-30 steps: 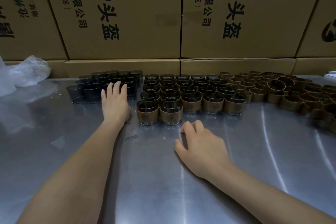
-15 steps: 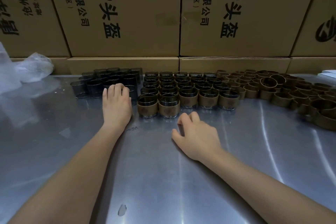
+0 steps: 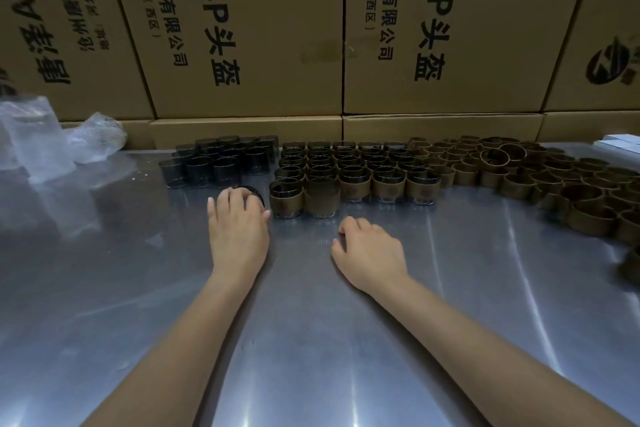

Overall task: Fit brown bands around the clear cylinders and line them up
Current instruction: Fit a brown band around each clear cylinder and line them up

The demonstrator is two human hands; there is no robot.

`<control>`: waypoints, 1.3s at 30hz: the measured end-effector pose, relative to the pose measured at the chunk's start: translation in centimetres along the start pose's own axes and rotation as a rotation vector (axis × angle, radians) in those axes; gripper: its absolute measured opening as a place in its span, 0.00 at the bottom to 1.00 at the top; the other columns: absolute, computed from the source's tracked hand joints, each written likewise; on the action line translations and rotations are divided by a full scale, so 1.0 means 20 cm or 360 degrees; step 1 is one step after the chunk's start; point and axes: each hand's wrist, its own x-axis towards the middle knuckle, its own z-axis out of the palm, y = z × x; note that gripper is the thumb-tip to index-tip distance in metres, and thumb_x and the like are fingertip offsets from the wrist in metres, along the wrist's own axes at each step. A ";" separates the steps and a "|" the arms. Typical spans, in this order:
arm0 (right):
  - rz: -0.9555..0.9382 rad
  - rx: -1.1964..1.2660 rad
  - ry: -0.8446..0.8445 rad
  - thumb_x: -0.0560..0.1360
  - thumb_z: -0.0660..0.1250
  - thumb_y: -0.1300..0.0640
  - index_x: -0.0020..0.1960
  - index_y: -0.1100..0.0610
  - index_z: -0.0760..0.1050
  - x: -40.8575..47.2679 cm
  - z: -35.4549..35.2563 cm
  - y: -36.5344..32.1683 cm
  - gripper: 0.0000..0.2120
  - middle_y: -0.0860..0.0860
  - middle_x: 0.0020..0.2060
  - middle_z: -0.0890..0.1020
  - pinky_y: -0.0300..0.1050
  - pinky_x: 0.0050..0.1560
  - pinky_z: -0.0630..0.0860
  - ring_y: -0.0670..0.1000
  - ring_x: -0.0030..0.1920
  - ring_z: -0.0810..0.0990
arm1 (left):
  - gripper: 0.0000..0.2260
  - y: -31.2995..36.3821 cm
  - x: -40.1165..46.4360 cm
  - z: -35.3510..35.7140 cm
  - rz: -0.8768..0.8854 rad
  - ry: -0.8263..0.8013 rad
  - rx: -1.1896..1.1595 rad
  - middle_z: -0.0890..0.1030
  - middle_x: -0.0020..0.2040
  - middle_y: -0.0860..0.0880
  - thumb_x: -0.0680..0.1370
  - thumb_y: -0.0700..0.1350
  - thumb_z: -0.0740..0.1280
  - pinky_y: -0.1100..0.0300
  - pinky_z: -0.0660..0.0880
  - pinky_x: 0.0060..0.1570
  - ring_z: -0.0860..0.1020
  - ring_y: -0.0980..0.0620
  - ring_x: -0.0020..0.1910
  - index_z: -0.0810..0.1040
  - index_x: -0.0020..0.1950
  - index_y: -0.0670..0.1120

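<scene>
The clear cylinders (image 3: 221, 163) stand bunched at the back left of the steel desk (image 3: 346, 340), dark-looking, thin-walled and open at the top. Just to their right, the banded cylinders (image 3: 353, 173) sit in tidy rows, each with a brown sleeve around its lower part and a strip of bare rim above; two at the front left stand closer to the person than the rest of the front row. Further right lies a loose spread of empty brown bands (image 3: 519, 166), most upright, reaching towards the desk's right edge.

The left hand (image 3: 239, 232) curls its fingers over one bare cylinder (image 3: 254, 193), standing apart from the cluster and just beside the nearest banded pair. A second ago that hand lay flatter, its straight fingers reaching into the edge of the bare cluster; now the cylinder is out in front with the fingers wrapped over its top. The right hand (image 3: 370, 251) rests on the desk with loosely curled fingers, holding nothing, much as it did before.

Crumpled clear plastic (image 3: 52, 142) lies at the far left. Cardboard boxes (image 3: 242, 28) are stacked behind, printed in black with "科技有限公司", "(西区)" and large "P 头盔"; a round dark logo shows on the rightmost box.
</scene>
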 end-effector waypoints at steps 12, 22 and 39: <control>-0.0031 0.0035 0.0029 0.80 0.55 0.47 0.62 0.54 0.69 -0.04 -0.02 0.02 0.16 0.51 0.58 0.76 0.46 0.45 0.70 0.54 0.57 0.75 | 0.28 -0.04 0.02 0.03 -0.0380 -0.0241 -0.0464 0.63 0.71 0.45 0.74 0.51 0.71 0.45 0.74 0.54 0.70 0.39 0.64 0.65 0.71 0.52; -0.0043 0.0172 -0.0041 0.80 0.55 0.47 0.60 0.51 0.71 -0.09 -0.06 0.02 0.13 0.48 0.58 0.77 0.47 0.50 0.71 0.51 0.58 0.73 | 0.26 0.02 -0.06 -0.05 -0.0392 -0.0215 -0.0621 0.66 0.58 0.49 0.67 0.57 0.74 0.53 0.71 0.44 0.70 0.44 0.58 0.66 0.60 0.56; 0.0319 0.2079 -0.0338 0.74 0.71 0.57 0.59 0.56 0.78 -0.22 -0.25 0.18 0.14 0.54 0.52 0.84 0.43 0.51 0.81 0.49 0.51 0.84 | 0.37 0.48 -0.33 -0.18 0.0527 -0.0356 -0.1207 0.57 0.60 0.58 0.65 0.56 0.77 0.58 0.75 0.55 0.70 0.52 0.59 0.63 0.68 0.52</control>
